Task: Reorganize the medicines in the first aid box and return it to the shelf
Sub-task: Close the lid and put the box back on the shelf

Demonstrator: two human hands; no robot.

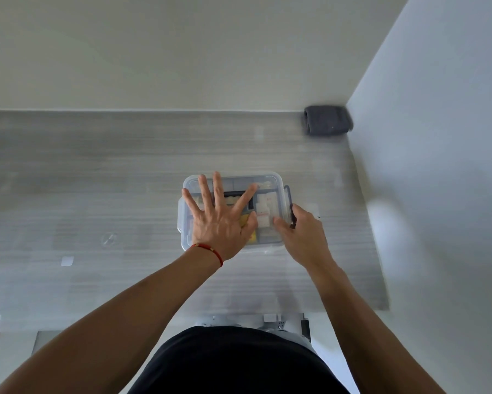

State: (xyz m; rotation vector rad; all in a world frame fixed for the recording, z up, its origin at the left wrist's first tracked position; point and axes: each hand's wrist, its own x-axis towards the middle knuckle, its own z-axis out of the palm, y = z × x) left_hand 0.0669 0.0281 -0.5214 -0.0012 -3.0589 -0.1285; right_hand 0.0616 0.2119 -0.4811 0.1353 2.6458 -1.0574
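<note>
First aid box (270, 180) sits toward the shelf's (97, 172) right end, long axis running left to right. My left hand (225, 220), fingers spread, presses flat on its lid; my right hand (301, 231), nearer the right-end latch (288, 204), pinches it.

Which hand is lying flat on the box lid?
The left hand, with the red bracelet: fingers spread flat on the lid. The right hand grips the side latch.

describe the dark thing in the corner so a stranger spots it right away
Follow the grey wood-grain surface to its far right corner, where the two walls meet. The dark grey folded cloth sits there, well apart from the clear plastic box; it is the only soft, opaque item.
</note>
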